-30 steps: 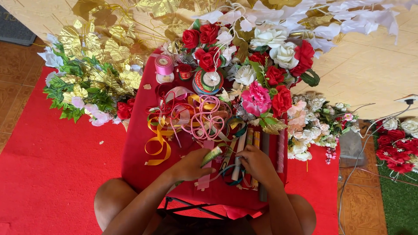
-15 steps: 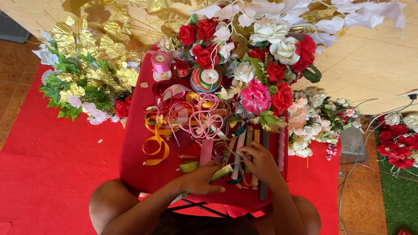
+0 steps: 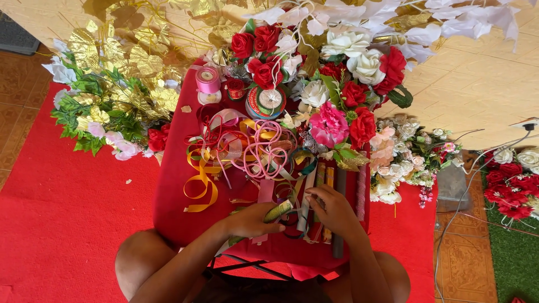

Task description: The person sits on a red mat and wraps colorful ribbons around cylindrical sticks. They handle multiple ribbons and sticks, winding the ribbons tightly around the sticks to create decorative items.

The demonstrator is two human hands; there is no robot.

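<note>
My left hand (image 3: 252,220) grips a green ribbon roll (image 3: 277,211) above the near part of a small red-covered table (image 3: 174,185). My right hand (image 3: 332,211) rests with its fingers curled over a bundle of long stems and sticks (image 3: 324,179) that lies on the table's right side. A tangle of pink, red and gold ribbons (image 3: 258,148) lies just beyond both hands. Behind it stand a pink ribbon spool (image 3: 208,80) and a round tape roll (image 3: 265,101). A bouquet of red, white and pink artificial flowers (image 3: 337,84) leans over the table's far right.
Gold leaves with green foliage and small flowers (image 3: 112,90) lie left of the table on a red cloth (image 3: 56,224). Pale pink and white flowers (image 3: 401,154) lie to the right, red and white roses (image 3: 514,179) at the far right. A cable (image 3: 494,140) crosses the tiled floor.
My left hand has slid right along the table's near edge with the green ribbon roll, closer to my right hand. My right hand stays on the stem bundle.
</note>
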